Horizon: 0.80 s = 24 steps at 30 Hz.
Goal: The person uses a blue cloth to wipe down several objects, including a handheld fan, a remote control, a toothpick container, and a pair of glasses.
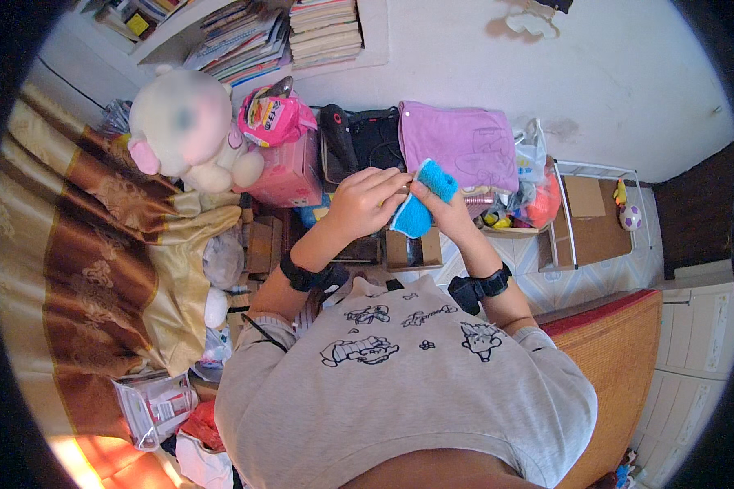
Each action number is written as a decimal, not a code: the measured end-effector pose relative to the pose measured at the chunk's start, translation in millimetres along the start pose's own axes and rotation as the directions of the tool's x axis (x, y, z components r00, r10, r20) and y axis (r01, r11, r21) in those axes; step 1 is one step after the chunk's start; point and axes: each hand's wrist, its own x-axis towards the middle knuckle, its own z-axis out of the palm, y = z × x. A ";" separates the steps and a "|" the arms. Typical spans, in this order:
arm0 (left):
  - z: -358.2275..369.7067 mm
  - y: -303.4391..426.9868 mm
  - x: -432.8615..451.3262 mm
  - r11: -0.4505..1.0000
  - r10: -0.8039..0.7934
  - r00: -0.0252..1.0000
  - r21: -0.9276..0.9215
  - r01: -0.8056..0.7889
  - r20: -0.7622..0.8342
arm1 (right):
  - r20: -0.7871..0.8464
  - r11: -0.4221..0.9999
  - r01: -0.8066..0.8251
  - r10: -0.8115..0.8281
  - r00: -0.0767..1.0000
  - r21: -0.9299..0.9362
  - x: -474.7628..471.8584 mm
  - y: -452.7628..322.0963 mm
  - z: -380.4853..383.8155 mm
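A small blue cloth (413, 217) with a pale edge is folded between my two hands in front of my chest. My right hand (443, 205) grips it, with the thumb across its front. On its other side is my left hand (370, 198), fingers bent and fingertips close together by the cloth's edge; whether they pinch it or something small is hard to tell. Behind the hands, a folded purple cloth (455, 147) with a drawn pattern lies over the things along the wall. A black hair dryer (339, 137) is to its left.
Along the wall stand a plush toy (180, 122), a pink box (290, 171), a pink packet (278, 119) and a white metal rack (564, 214). Stacked books (325, 33) fill a wall shelf. Gold-brown curtains (92, 244) hang at left; a woven mat (618, 360) is at right.
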 end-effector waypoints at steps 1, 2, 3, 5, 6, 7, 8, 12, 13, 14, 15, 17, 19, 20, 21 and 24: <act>-1.1 -0.2 -0.5 1.000 -0.009 1.000 -0.003 0.009 0.011 | 0.018 1.000 -0.002 0.002 1.000 0.004 -0.1 1.7 -0.6; -2.3 -0.9 -0.6 1.000 -0.017 1.000 -0.005 0.017 0.021 | 0.025 1.000 -0.018 0.018 1.000 0.022 -0.3 2.5 -0.9; -3.8 -2.0 -0.9 1.000 -0.003 1.000 -0.015 0.003 0.021 | 0.033 0.999 -0.036 0.035 0.999 0.041 -0.5 3.1 -0.8; -7.4 -4.6 -1.5 0.999 0.025 0.999 -0.034 -0.025 0.020 | 0.071 0.994 -0.071 0.065 0.995 0.083 -0.5 6.1 -3.5; -9.7 -5.7 -0.6 0.997 0.039 0.999 -0.067 -0.037 0.033 | 0.100 0.991 -0.088 0.078 0.992 0.105 -0.6 9.0 -8.0; -12.8 -6.5 0.5 0.994 0.054 0.998 -0.098 -0.049 0.046 | 0.131 0.986 -0.106 0.089 0.987 0.127 -0.5 12.4 -10.9; -15.2 -7.7 0.9 0.990 0.068 0.996 -0.130 -0.060 0.058 | 0.133 0.980 -0.127 0.108 0.985 0.150 -0.8 16.4 -11.4; -18.2 -14.3 0.0 0.959 0.113 0.987 -0.273 -0.078 0.115 | 0.141 0.954 -0.188 0.158 0.977 0.233 -5.8 33.6 -13.0; -18.8 -14.3 -0.2 0.955 0.106 0.988 -0.288 -0.069 0.115 | 0.144 0.947 -0.198 0.165 0.976 0.252 -6.2 38.4 -13.6; -19.9 -13.5 0.1 0.951 0.099 0.988 -0.303 -0.060 0.116 | 0.165 0.922 -0.215 0.169 0.972 0.323 -5.5 45.3 -14.6; -21.0 -13.4 1.0 0.947 0.092 0.989 -0.317 -0.051 0.118 | 0.163 0.903 -0.220 0.170 0.972 0.369 -6.1 44.3 -11.6; -20.8 -17.0 0.7 0.944 0.087 0.991 -0.328 -0.048 0.105 | 0.157 0.860 -0.227 0.174 0.972 0.457 -7.6 41.9 -2.8; -22.7 -17.4 2.3 0.938 0.080 0.992 -0.343 -0.043 0.094 | 0.179 0.851 -0.222 0.154 0.972 0.476 -6.1 42.7 -1.3; -24.4 -16.5 2.4 0.942 0.073 0.994 -0.334 -0.042 0.080 | 0.177 0.858 -0.232 0.167 0.970 0.458 -6.2 45.2 -0.8; -26.6 -15.5 2.3 0.945 0.067 0.996 -0.325 -0.042 0.065 | 0.176 0.866 -0.240 0.179 0.968 0.439 -5.9 45.2 0.2; -29.4 -19.2 3.6 0.952 0.027 0.999 -0.304 -0.020 0.019 | 0.201 0.878 -0.234 0.162 0.966 0.418 -6.6 40.5 8.3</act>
